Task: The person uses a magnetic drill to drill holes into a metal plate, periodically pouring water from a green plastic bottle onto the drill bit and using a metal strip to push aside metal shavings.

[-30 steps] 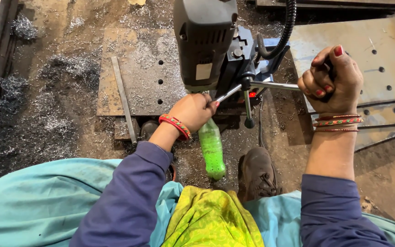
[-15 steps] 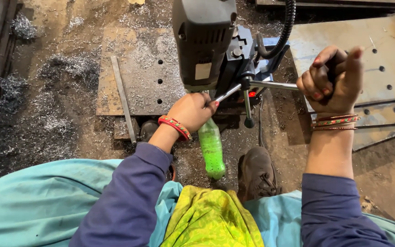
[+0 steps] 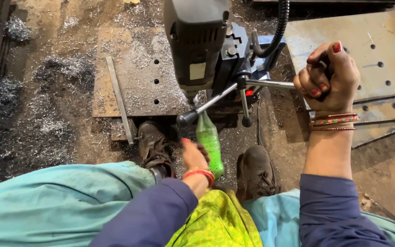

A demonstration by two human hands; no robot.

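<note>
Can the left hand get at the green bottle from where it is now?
Probably yes: the left hand is right beside the green bottle, seemingly touching it, with nothing between them; the drill handle passes above.

I get even, soft daylight, no hard shadows; dim patch under the drill (image 3: 202, 41) body. Slight glare on its steel handle rods & on metal shavings (image 3: 56, 73) at left. Left hand (image 3: 194, 155) shows motion blur; right hand (image 3: 328, 75) is sharp. Mild wide-angle stretch at edges; bottom clothing soft, too close for focus.
</note>
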